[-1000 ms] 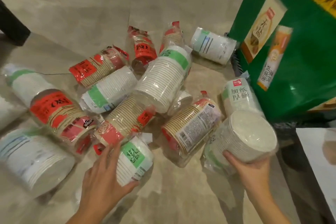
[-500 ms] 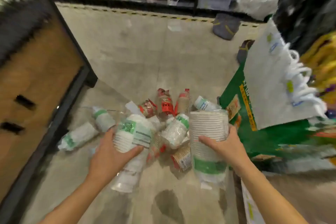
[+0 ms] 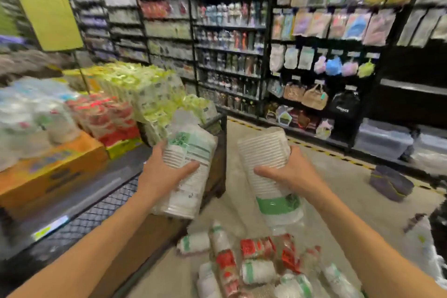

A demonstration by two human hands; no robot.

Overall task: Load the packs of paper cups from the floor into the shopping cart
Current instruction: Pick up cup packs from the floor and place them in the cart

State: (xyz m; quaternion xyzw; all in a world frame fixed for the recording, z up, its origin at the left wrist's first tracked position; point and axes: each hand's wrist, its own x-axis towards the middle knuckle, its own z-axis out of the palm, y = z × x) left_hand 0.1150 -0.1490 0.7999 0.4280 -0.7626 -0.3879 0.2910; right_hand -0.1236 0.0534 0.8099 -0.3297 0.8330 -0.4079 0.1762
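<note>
Left hand (image 3: 164,174) clamped round labelled pack (image 3: 191,159), right hand (image 3: 290,172) round green-banded pack (image 3: 263,147). Swing both left over what looks like the mesh cart (image 3: 79,210). Lower flat; don't squeeze, cups dent.

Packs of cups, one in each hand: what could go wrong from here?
1. The right hand grips the right pack alone, round its middle, and the wrap hangs loose below, so the pack might slip or sag.
2. The packs on the floor lie just below the arms; a careless step could crush them or cause a trip.
3. The left hand holds the left pack seemingly near the stacked goods and might bump them.
</note>
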